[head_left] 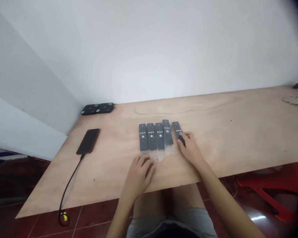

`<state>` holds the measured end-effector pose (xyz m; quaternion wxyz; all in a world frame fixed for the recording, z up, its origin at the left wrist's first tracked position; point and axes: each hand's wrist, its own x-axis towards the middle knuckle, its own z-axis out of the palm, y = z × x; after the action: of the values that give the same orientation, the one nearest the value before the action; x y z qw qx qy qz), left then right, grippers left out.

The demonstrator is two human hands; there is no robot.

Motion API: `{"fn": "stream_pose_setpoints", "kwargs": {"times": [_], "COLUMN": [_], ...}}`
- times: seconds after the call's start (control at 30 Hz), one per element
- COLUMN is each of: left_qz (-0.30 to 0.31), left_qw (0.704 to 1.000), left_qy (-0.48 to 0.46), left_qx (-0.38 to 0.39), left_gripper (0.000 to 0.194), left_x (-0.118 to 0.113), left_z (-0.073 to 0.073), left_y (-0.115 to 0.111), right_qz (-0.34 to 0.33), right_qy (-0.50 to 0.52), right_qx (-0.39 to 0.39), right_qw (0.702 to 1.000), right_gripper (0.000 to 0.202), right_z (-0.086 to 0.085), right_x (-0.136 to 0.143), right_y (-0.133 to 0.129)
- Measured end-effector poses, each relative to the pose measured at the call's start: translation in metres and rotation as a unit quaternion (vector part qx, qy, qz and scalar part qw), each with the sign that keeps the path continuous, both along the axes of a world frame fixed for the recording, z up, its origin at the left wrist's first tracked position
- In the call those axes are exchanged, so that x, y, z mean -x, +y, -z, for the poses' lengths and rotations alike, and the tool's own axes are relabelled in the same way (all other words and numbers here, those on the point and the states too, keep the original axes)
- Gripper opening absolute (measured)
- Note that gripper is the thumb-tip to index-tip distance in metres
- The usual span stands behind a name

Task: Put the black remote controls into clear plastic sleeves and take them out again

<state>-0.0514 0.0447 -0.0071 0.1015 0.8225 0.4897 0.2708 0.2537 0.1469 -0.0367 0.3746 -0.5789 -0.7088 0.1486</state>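
Observation:
Several black remote controls in clear plastic sleeves lie side by side on the wooden table [114, 178]. The leftmost remote [143, 137] and its neighbour [151, 136] stand upright in the row, and the fourth [167, 132] sits slightly higher. At the right end, the fifth remote [176, 127] is tilted, its lower part gripped by my right hand [190, 147], thumb on top. My left hand [140, 172] rests on the table below the row, near the sleeve ends, fingers apart and holding nothing visible.
A phone [88, 141] with a black cable [69, 183] lies at the left. Two black boxes [97, 108] sit at the back left corner by the white wall [159, 49]. A red plastic chair [270, 185] stands beyond the front right edge.

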Motion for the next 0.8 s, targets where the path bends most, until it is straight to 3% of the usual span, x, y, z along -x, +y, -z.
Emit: {"fn": "stream_pose_setpoints", "kwargs": {"times": [0.13, 0.47, 0.7, 0.8], "left_qz": [-0.005, -0.009, -0.01, -0.02], "left_qw": [1.0, 1.0, 0.999, 0.999], "left_qy": [-0.008, -0.02, -0.037, -0.047], "left_qx": [0.003, 0.008, -0.013, -0.019], "left_gripper": [0.019, 0.017, 0.015, 0.015], "left_x": [0.0, -0.001, 0.0, 0.0], "left_z": [0.0, -0.001, 0.0, 0.003], "left_y": [-0.002, -0.003, -0.002, -0.001], "right_qz": [-0.063, -0.09, -0.048, -0.05], "right_qy": [0.022, -0.018, -0.011, -0.018], "right_qx": [0.008, -0.023, -0.022, -0.034], "right_qw": [0.998, 0.995, 0.999, 0.998], "right_gripper": [0.051, 0.018, 0.042, 0.035], "right_z": [-0.007, -0.004, -0.003, 0.001], "right_x": [0.005, -0.018, -0.02, -0.022], "right_y": [0.011, -0.032, -0.044, -0.05]}}
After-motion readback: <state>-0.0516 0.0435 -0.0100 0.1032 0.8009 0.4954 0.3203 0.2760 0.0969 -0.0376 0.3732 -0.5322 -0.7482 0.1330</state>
